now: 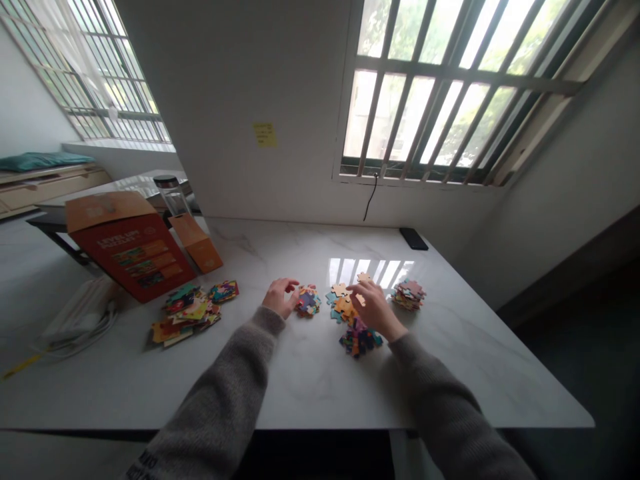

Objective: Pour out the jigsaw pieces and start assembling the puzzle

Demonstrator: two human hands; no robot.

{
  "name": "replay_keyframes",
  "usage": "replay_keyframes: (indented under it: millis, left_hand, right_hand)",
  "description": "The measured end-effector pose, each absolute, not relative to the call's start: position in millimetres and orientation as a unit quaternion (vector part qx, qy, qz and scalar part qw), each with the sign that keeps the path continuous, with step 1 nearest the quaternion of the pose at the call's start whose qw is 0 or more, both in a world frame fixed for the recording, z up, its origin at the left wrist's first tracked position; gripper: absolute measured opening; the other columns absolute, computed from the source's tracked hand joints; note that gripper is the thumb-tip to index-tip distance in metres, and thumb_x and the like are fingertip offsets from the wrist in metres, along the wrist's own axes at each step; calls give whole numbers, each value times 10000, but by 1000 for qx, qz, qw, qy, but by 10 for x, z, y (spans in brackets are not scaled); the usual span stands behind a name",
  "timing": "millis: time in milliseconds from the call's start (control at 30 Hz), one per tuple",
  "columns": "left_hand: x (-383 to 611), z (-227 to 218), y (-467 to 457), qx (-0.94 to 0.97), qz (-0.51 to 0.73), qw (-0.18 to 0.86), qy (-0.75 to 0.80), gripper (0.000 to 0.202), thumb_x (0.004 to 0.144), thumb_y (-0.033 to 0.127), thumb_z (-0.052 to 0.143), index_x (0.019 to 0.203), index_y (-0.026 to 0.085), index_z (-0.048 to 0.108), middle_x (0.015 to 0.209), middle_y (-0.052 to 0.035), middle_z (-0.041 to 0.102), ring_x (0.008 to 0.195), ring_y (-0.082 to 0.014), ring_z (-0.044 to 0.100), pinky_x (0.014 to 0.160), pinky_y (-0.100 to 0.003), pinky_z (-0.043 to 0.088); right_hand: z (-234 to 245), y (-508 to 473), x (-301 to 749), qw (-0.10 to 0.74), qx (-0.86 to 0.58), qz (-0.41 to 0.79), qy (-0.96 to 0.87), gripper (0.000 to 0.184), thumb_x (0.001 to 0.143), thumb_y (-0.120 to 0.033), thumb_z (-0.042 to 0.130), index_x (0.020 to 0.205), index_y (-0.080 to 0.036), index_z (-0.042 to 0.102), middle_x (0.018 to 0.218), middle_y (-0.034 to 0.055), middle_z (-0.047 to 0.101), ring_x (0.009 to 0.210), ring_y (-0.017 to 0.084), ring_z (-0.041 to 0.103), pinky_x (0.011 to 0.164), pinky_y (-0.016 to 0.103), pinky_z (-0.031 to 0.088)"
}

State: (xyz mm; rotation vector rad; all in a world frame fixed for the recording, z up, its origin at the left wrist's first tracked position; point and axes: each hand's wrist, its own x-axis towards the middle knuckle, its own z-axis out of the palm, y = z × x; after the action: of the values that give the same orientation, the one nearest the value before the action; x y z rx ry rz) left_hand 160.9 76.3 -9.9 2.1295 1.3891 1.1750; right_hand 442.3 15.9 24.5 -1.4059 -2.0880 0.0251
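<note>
My left hand is beside a small pile of mixed jigsaw puzzle pieces. Its fingers are loosely bent, with the thumb apart from them and touching or nearly touching the pile's left edge. Over a loose spread of orange, tan and light-blue puzzle pieces hovers my right hand, fingers bent downward and apart, nothing visibly gripped. It hides part of these pieces. Just below is a dark purple and blue heap of pieces. A pinkish stack of pieces lies to the right of my right hand.
At left lie a larger multicoloured pile of pieces and a small stack. Behind stand a red puzzle box, an orange carton and a clear bottle. A white power strip with cable and a black phone rest on the marble-patterned table.
</note>
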Motion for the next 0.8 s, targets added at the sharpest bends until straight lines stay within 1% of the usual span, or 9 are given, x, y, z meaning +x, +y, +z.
replay_keyframes:
  millis: [100,200,267,300,400,467,600,667,800]
  left_hand:
    - [1660,-150,717,788,368,129,477,378,771,359,629,1102,178,658,1072,-115,619,1014,-270,555,953,-430,436]
    - [1764,-189,627,833,312,112,442,635,707,426,714,1296,239,569,1343,-119,509,1197,-317,463,1046,-460,364]
    - [1815,-211,594,847,281,115,436,769,669,438,749,1371,251,500,1435,-119,443,1266,-337,413,1074,-464,336]
    - [1828,-222,591,848,272,117,439,787,667,434,751,1383,244,485,1445,-123,438,1283,-340,401,1081,-464,328]
    - [1819,-258,627,851,260,123,439,674,717,398,709,1343,238,518,1412,-109,489,1282,-320,416,1089,-452,325]
    - [1786,-276,664,858,257,129,426,618,726,376,702,1308,242,545,1382,-99,518,1266,-308,435,1091,-443,328]
    - [1687,-270,712,839,279,141,445,705,700,426,730,1342,228,516,1371,-132,490,1245,-322,445,1067,-454,347]
    - [1631,-246,722,821,288,143,472,663,715,455,714,1308,213,545,1267,-132,536,1165,-310,486,1025,-448,379]
    - [1552,-193,723,812,281,136,493,506,684,470,740,1099,197,646,1053,-103,588,1019,-291,523,937,-430,423]
  right_hand:
    - [139,244,4250,260,-520,38,-813,235,939,-266,482,1085,-235,664,980,90,617,971,244,537,896,399,417]
    - [111,294,4256,243,-524,37,-815,252,924,-315,527,1130,-233,646,1029,101,594,1009,257,520,919,422,424]
    - [115,290,4264,242,-523,37,-817,293,906,-344,562,1172,-238,625,1082,104,585,1051,265,506,951,435,415]
    - [113,279,4258,240,-522,37,-818,318,898,-353,577,1193,-242,613,1113,105,581,1074,269,498,965,441,407]
    - [77,242,4214,213,-519,38,-827,378,866,-355,625,1230,-257,590,1195,107,566,1133,280,474,986,453,391]
    - [35,232,4199,190,-517,39,-834,378,853,-353,645,1216,-261,596,1214,107,561,1146,282,468,984,457,390]
    - [-34,245,4240,188,-523,44,-830,309,866,-350,632,1159,-251,620,1188,105,572,1141,278,479,991,466,383]
    - [-54,255,4268,197,-526,43,-826,301,870,-351,629,1153,-250,624,1180,106,571,1138,281,483,992,468,384]
    - [-73,262,4283,203,-527,40,-824,291,878,-364,619,1144,-249,632,1167,108,569,1137,286,479,989,474,391]
